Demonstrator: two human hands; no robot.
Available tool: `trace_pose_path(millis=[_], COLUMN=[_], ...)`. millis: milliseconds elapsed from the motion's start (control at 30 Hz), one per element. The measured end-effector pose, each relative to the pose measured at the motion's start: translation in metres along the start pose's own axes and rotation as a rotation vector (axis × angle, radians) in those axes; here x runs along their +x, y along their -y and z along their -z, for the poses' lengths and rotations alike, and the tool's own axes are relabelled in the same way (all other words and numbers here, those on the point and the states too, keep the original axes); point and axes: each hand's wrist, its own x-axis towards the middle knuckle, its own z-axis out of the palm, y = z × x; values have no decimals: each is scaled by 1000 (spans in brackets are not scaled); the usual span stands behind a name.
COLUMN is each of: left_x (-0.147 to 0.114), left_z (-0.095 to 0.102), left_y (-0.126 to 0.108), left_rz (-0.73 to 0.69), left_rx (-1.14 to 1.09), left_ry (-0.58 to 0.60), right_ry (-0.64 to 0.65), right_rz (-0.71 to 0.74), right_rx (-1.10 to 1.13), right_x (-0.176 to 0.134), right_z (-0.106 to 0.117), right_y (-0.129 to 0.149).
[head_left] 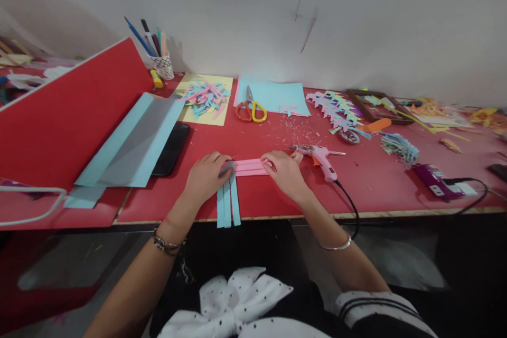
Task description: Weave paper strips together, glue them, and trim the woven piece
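Pink paper strips lay crosswise over blue paper strips at the near edge of the red table. Thin, limp and easily creased, they were judged best held flat at the crossing. The left hand pressed that crossing, fingers curled; the right hand pinched the pink ends. A glue gun lay just beside.
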Motion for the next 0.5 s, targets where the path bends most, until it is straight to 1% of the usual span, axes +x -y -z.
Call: trace_pose_path(millis=[100, 367, 500], left_x=[0, -1, -1], left_z=[0, 0, 0], left_y=[0, 0, 0], left_rz=[-1, 8, 3], left_rx=[-5, -24, -35], left_ry=[-3, -7, -1], right_ry=[29, 24, 45], right_rz=[-7, -22, -32], right_rx=[-25, -43, -42], right_x=[0, -1, -1], right_z=[-1, -4, -6], right_y=[-1, -3, -3])
